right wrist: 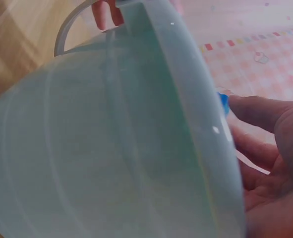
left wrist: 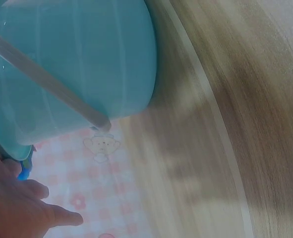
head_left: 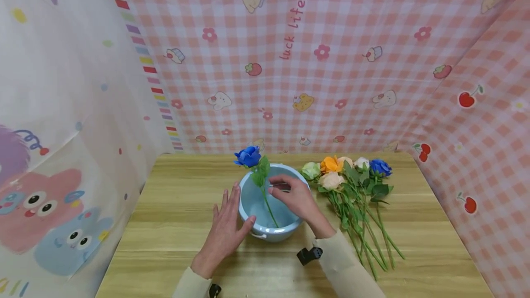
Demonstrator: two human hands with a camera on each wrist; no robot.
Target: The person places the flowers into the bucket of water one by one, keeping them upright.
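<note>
A blue rose (head_left: 248,156) with green leaves stands in a light blue bucket (head_left: 244,206), leaning toward the bucket's far left rim, its stem running down inside. Over the bucket's opening, my right hand (head_left: 296,197) has its thumb and fingertips close beside the stem, with a gap between thumb and forefinger. In the right wrist view the thumb (right wrist: 260,110) and fingers are spread apart behind the rim, and only a scrap of blue petal (right wrist: 224,103) shows. With fingers extended, my left hand (head_left: 225,229) rests against the bucket's left side, thumb at the near rim.
Right of the bucket lies a bunch of artificial flowers: an orange flower (head_left: 331,164), a second blue rose (head_left: 380,168), a pale green bloom (head_left: 311,170) and several others, stems toward me. All stand on a wooden table (head_left: 174,210). Behind it hangs a pink checked cloth (head_left: 352,77).
</note>
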